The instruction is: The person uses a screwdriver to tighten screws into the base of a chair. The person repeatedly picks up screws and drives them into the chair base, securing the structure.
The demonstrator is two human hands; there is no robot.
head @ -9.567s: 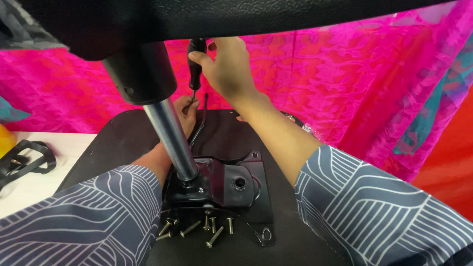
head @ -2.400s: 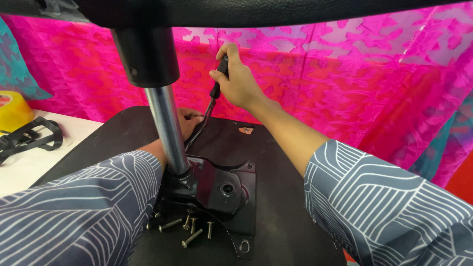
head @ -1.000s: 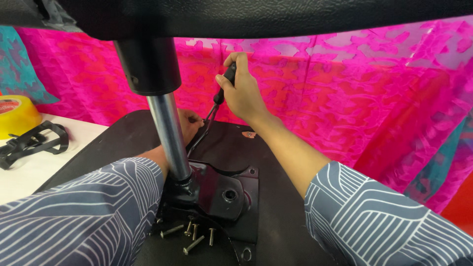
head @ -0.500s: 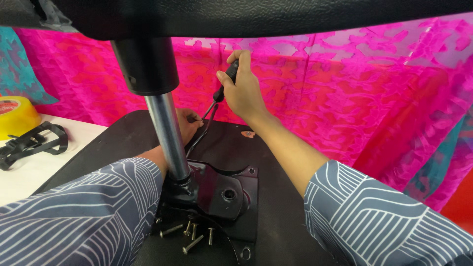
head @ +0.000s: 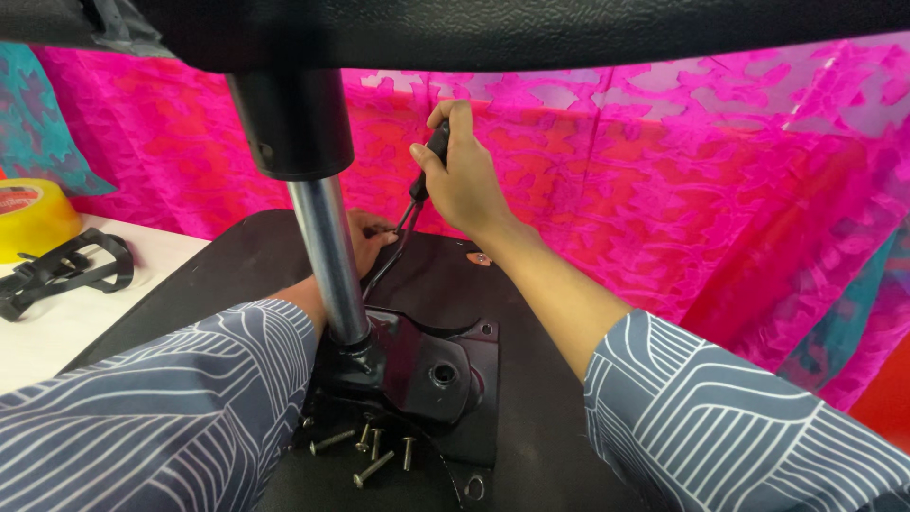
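My right hand (head: pixel 464 175) grips the black handle of a screwdriver (head: pixel 425 175), held upright with its shaft pointing down toward the black chair seat underside (head: pixel 550 379). My left hand (head: pixel 368 242) sits behind the silver gas-lift column (head: pixel 329 261), fingers pinched at the screwdriver's tip; what it holds is hidden. The column rises from a black metal mounting plate (head: pixel 445 365). Several loose screws (head: pixel 374 455) lie in front of the plate.
A black chair base (head: pixel 474 33) spans the top of the view. Pink patterned cloth (head: pixel 664 190) hangs behind. On the white table (head: pixel 57 322) at left lie a yellow tape roll (head: pixel 28 218) and a black plastic part (head: pixel 66 270).
My right hand and the screwdriver have stayed nearly in place over the last second, shifting only slightly. The left hand remains behind the column.
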